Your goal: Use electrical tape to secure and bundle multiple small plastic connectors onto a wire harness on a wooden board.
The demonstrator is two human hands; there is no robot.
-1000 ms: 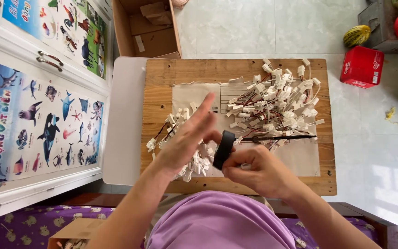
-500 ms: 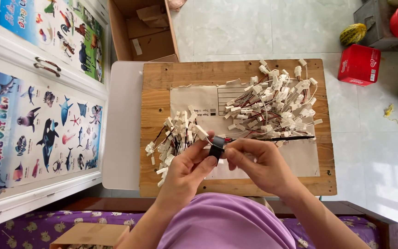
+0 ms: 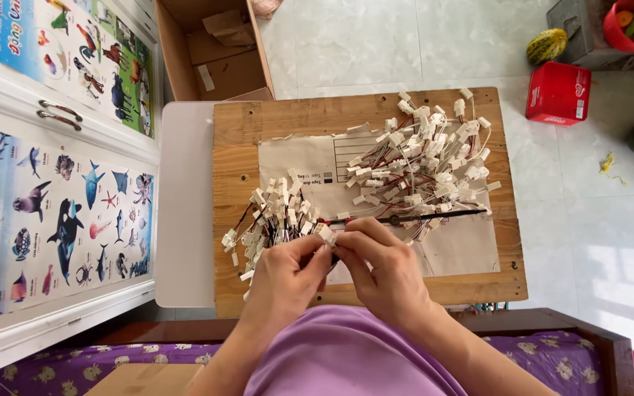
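Two heaps of white plugs [image 3: 434, 158] crowd the tabletop [image 3: 236, 132]; both hands, left [image 3: 288, 275] and right [image 3: 383, 268], pinch one plug [image 3: 326, 233], fingers hiding its wires.

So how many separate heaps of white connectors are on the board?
2: a smaller heap at the board's left, just beyond the left hand, and a larger heap at upper right. Connectors underneath may be hidden.
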